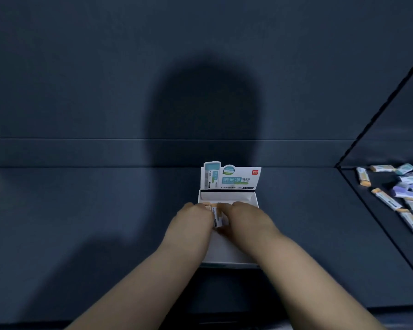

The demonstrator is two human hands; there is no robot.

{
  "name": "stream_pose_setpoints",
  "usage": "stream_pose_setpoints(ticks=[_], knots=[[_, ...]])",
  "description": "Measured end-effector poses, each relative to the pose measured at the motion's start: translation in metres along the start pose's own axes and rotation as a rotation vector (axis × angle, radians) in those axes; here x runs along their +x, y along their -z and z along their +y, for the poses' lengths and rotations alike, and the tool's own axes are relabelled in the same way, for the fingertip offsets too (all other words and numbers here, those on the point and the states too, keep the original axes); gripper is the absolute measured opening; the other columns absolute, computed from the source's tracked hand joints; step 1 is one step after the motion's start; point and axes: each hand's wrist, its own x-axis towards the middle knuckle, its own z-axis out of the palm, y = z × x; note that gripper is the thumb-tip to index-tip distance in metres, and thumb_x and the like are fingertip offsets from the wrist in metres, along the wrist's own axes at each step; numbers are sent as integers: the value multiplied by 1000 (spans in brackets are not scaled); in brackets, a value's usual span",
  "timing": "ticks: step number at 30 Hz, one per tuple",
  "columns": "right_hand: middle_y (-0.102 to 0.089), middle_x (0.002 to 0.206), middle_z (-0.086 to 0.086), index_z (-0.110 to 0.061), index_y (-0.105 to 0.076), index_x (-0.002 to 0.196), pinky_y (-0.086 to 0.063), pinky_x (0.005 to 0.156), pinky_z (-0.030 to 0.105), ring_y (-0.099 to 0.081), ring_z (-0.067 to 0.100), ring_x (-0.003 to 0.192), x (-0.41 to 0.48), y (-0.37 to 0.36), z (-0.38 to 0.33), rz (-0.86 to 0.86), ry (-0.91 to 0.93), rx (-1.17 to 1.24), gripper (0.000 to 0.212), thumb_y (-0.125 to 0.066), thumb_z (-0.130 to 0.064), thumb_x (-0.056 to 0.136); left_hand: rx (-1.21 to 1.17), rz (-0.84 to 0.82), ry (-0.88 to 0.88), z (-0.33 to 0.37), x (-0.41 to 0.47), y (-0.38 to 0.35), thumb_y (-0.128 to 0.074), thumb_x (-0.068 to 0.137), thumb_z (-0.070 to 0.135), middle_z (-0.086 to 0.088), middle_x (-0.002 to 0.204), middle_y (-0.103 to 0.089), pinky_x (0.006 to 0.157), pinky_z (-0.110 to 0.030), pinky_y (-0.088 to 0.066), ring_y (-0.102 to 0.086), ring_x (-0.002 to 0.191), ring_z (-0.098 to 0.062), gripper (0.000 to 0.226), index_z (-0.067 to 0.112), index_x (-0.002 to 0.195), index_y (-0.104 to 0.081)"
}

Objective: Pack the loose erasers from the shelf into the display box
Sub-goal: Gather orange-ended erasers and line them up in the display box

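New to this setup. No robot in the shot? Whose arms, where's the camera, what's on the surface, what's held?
There is no robot here: a person works with two bare hands. There is only one picture, taken by a wide-angle camera worn on the person's head. It looks forward and down, so the forearms come in from the bottom edge.

The dark surface is a shelf. In the middle stands a white display box, open at the top, with a printed header card upright at its back. To the right lies a heap of loose erasers, not yet packed.

The left hand and the right hand both reach into the box and hold one eraser between them. It is too blurred to see exactly how the fingers grip it.
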Motion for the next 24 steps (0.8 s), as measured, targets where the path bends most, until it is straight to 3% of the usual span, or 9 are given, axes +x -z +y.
stream_pose_setpoints(ticks=[11,16,20,22,24], knots=[[-58,118,8,-31,-19,143,-36,70,30,-56,30,107,6,-9,1,37,-6,-60,50,-35,-39,96,76,37,51,8,-1,10,-39,89,-4,-10,112,-54,68,-29,-34,-52,102,-25,27,4,108,-55],[-60,115,6,-24,-49,121,-43,78,29,-56,27,106,2,-4,2,99,-26,80,36,-47,-40,89,45,56,45,9,-7,8,-40,89,-2,-9,112,-53,67,-29,-33,-51,102,-24,26,6,109,-55],[-60,116,6,-20,-55,112,-43,80,29,-55,27,108,1,-2,0,95,-29,36,30,-44,-37,91,25,68,40,9,-11,8,-41,91,3,-7,113,-54,68,-31,-36,-51,104,-25,25,9,111,-55],[-58,118,4,-22,-53,116,-43,81,29,-55,25,110,1,-3,-2,92,-30,8,31,-41,-37,92,12,126,17,9,-16,12,-55,85,8,-7,102,-59,60,-29,-34,-57,92,-24,17,11,101,-61],[-58,118,4,-23,-52,117,-43,82,30,-54,25,110,1,-2,-4,80,-34,20,31,-42,-37,91,14,156,-32,8,-18,18,-83,47,12,-4,65,-61,44,-19,-16,-57,54,-22,24,15,63,-65]])
